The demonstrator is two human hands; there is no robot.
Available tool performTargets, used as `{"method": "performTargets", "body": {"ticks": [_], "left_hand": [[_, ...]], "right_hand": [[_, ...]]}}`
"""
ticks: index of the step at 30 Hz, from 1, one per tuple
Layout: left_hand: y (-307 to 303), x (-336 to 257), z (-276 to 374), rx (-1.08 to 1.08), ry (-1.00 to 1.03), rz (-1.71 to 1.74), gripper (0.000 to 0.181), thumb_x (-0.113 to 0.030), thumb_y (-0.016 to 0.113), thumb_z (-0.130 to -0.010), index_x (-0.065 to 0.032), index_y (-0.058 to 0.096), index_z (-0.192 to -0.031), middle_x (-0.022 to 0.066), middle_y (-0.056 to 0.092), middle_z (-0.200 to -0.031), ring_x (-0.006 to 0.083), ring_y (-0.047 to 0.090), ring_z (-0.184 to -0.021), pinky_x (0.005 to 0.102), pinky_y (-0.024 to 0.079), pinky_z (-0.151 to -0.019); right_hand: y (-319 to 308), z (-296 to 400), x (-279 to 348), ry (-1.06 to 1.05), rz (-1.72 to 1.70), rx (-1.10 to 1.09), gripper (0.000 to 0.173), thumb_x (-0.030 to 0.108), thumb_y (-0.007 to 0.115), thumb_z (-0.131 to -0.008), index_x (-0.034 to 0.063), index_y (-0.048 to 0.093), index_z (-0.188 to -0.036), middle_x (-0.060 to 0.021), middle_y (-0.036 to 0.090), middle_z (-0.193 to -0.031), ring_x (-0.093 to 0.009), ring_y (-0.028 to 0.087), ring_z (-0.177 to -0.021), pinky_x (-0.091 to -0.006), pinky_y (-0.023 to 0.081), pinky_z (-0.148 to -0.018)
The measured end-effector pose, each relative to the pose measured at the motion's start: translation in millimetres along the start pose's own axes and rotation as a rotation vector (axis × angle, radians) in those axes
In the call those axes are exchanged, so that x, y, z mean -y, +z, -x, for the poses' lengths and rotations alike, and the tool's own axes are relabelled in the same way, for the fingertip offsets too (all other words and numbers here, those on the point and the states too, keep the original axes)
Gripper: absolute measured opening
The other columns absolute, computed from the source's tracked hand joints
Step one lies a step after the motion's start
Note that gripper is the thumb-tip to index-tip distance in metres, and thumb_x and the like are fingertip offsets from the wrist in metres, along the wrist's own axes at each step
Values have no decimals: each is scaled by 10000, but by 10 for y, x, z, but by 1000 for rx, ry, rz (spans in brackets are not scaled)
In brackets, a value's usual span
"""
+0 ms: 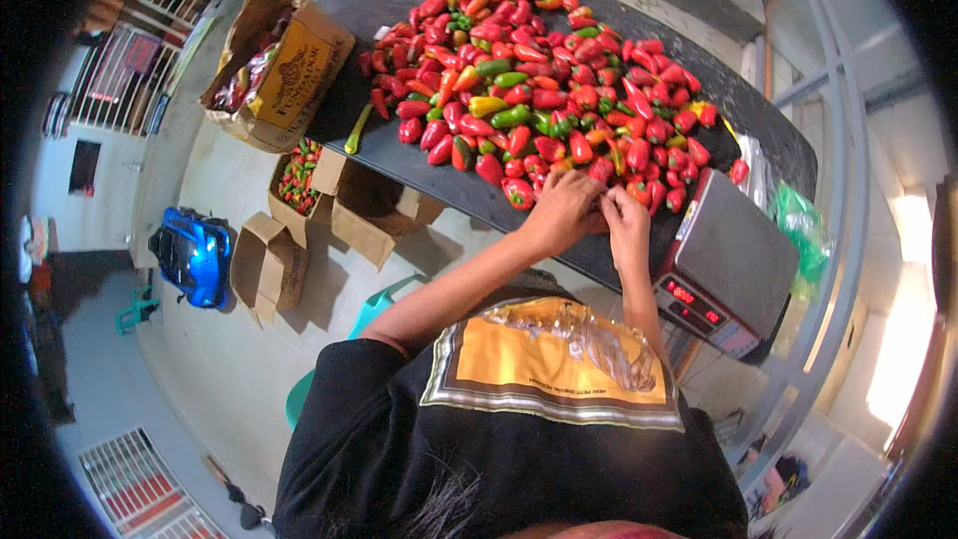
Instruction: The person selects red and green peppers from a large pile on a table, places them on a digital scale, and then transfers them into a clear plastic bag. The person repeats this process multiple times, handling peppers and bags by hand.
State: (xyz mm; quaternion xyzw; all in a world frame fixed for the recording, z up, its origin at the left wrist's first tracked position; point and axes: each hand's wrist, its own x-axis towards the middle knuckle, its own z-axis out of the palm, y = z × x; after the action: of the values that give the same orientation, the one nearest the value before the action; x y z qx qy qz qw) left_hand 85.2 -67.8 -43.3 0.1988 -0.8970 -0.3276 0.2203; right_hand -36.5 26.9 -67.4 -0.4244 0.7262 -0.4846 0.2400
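Note:
Bent over the near edge of the black table [404, 165], my left hand [566, 209] has its fingers curled, its back towards me. Close against it on the right, my right hand [627, 221] has thumb and fingertips pinched together. The fingertips of both hands meet; anything between them is hidden. Right beyond the fingers lies a red pepper [601, 169], at the near side of a broad heap of mostly red peppers [550, 99]. Some green peppers [511, 117] and a yellow pepper [487, 105] lie among them.
A digital scale [737, 254] with a lit red display stands right of my hands, beside a green plastic bag [801, 228]. A printed paper sack [299, 82] stands at the table's left end. On the floor are cardboard boxes [269, 269], one holding small peppers [301, 176], and a blue toy car [193, 258].

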Motion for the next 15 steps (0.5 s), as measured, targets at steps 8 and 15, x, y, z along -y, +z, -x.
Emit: {"method": "performTargets", "body": {"ticks": [8, 15], "left_hand": [[-356, -110, -66, -76, 89, -25, 240, -193, 655, -774, -82, 639, -987, 54, 641, -1038, 247, 556, -1068, 458, 328, -1013], [-803, 104, -98, -24, 140, 79, 198, -247, 564, -867, -90, 620, -974, 51, 592, -969, 258, 551, -990, 443, 345, -954]], "right_hand": [[58, 5, 657, -197, 39, -324, 156, 91, 578, -902, -7, 544, -784, -92, 516, -656, -191, 533, -614, -326, 424, -581], [299, -180, 905, 70, -595, -286, 157, 109, 554, -934, 28, 559, -800, -21, 544, -637, -23, 426, -454, -183, 366, -398]]}}
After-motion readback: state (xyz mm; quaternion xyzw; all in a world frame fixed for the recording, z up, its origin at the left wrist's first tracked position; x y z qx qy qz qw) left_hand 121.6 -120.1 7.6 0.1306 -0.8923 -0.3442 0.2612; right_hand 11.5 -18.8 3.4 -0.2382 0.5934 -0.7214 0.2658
